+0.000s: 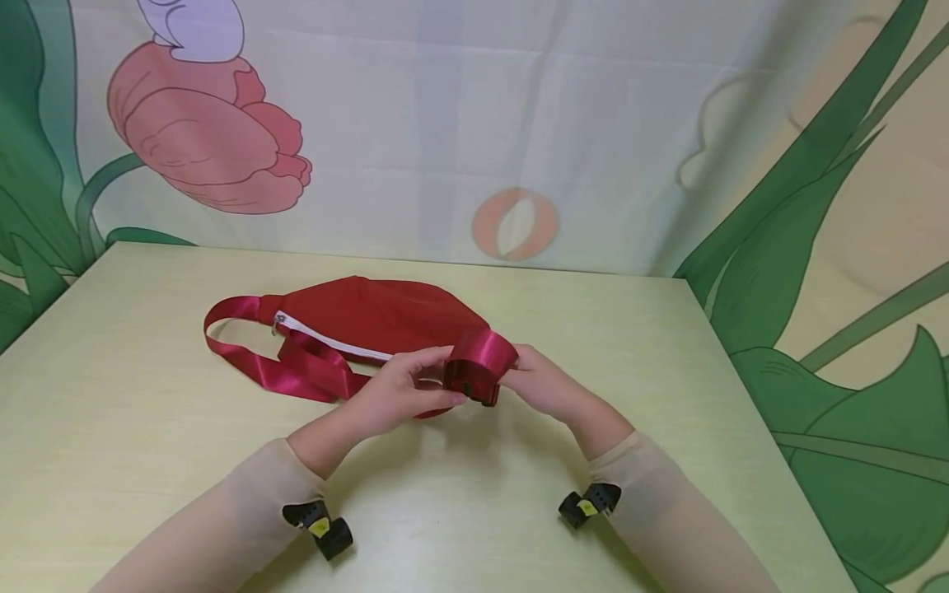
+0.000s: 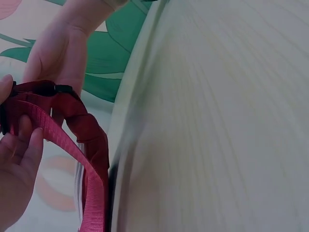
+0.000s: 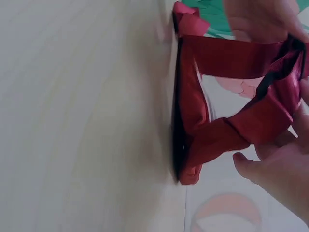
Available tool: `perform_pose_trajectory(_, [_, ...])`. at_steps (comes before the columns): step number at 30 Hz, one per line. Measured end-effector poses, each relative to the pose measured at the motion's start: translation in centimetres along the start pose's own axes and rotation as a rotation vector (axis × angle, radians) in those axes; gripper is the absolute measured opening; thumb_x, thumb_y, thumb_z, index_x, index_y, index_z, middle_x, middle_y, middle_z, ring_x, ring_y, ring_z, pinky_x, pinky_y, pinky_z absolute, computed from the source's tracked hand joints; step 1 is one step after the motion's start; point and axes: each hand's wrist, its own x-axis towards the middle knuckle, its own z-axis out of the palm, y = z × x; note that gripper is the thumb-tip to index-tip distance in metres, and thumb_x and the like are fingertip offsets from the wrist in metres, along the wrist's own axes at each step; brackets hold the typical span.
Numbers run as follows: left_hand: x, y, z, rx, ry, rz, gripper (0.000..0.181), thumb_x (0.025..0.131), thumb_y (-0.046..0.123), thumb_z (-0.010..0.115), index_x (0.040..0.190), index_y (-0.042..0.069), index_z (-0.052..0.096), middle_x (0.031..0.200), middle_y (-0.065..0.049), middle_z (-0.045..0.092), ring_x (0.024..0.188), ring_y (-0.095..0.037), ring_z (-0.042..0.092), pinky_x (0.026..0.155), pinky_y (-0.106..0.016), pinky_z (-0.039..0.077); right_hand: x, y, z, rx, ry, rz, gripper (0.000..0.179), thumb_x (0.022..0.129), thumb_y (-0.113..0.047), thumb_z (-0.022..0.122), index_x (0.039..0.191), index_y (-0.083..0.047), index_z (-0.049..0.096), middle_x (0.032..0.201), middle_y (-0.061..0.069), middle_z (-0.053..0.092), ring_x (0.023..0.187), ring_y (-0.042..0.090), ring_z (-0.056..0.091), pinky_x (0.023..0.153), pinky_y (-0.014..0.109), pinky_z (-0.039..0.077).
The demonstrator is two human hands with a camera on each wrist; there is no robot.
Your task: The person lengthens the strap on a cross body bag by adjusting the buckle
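Observation:
A red waist bag [image 1: 385,317] with a white zipper lies on the table, its shiny crimson strap [image 1: 307,375] looped at the left. Close to the bag's right end, a raised loop of strap carries a black buckle [image 1: 489,395]. My left hand [image 1: 400,391] pinches the strap by the buckle, thumb toward me. From the other side, my right hand [image 1: 544,383] holds the strap loop, its fingertips partly hidden behind the band. Both hands show in the right wrist view, where the right thumb [image 3: 246,164] stands apart from the strap.
The pale wooden table [image 1: 185,511] extends around the bag. A printed cloth backdrop [image 1: 593,148] with flowers and leaves hangs behind it. Small black cameras [image 1: 334,535] are strapped on both beige sleeves.

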Motion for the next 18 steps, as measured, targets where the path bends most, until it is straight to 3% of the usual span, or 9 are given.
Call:
perform_pose_trajectory(7, [-0.11, 0.29, -0.09, -0.033, 0.021, 0.046, 0.043, 0.081, 0.003, 0.071, 0.123, 0.007, 0.059, 0.106, -0.006, 0.064, 0.088, -0.023, 0.061, 0.079, -0.037, 0.051, -0.35, 0.21, -0.57, 0.0, -0.016, 0.079, 0.032, 0.096, -0.023, 0.053, 0.121, -0.005, 0.061, 0.115, 0.006, 0.061, 0.114, 0.023, 0.05, 0.098, 0.048, 0.037])
perform_pose_trajectory(11, [-0.12, 0.3, 0.03, -0.049, 0.008, 0.015, 0.043, 0.081, 0.004, 0.071, 0.123, 0.006, 0.059, 0.106, -0.007, 0.064, 0.089, -0.023, 0.06, 0.08, -0.036, 0.051, -0.28, 0.03, -0.37, 0.039, -0.031, 0.043, 0.034, 0.096, -0.022, 0.053, 0.125, -0.006, 0.058, 0.119, 0.007, 0.06, 0.116, 0.024, 0.048, 0.099, 0.048, 0.036])
perform_pose_trajectory(18, [-0.12, 0.29, 0.22, -0.057, 0.014, -0.014, 0.044, 0.081, 0.005, 0.072, 0.123, 0.005, 0.059, 0.107, -0.009, 0.064, 0.092, -0.023, 0.061, 0.082, -0.034, 0.05, -0.15, -0.11, 0.36, 0.041, 0.013, 0.019, 0.033, 0.096, -0.018, 0.052, 0.126, -0.004, 0.057, 0.12, 0.008, 0.06, 0.114, 0.023, 0.049, 0.098, 0.046, 0.037])
